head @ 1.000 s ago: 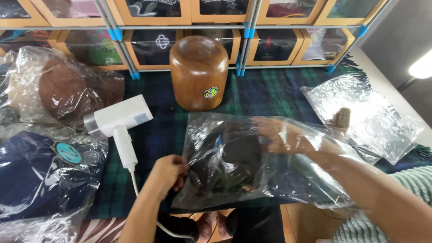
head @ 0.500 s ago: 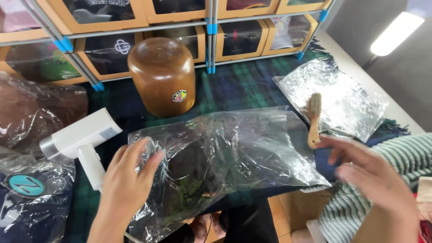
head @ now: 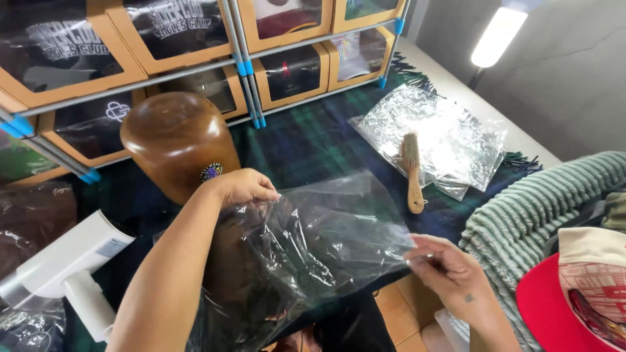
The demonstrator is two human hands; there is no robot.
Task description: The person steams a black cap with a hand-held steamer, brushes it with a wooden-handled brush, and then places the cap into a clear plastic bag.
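My left hand (head: 244,188) and right hand (head: 443,267) each pinch an edge of the clear plastic bag (head: 313,248). Its long axis runs left to right.

Person's own body, head view. Left hand (head: 244,188), centre left of the frame: bare, no ring or glove; the forearm runs down to the lower left edge, bare along its whole visible length, with no sleeve, watch or band. Right hand (head: 450,270), lower right of centre: bare, fingers (head: 424,259) unadorned; a small dark mark, perhaps a tattoo, sits on the back of the hand near the wrist. The right wrist leaves the frame at the bottom edge, no cuff visible
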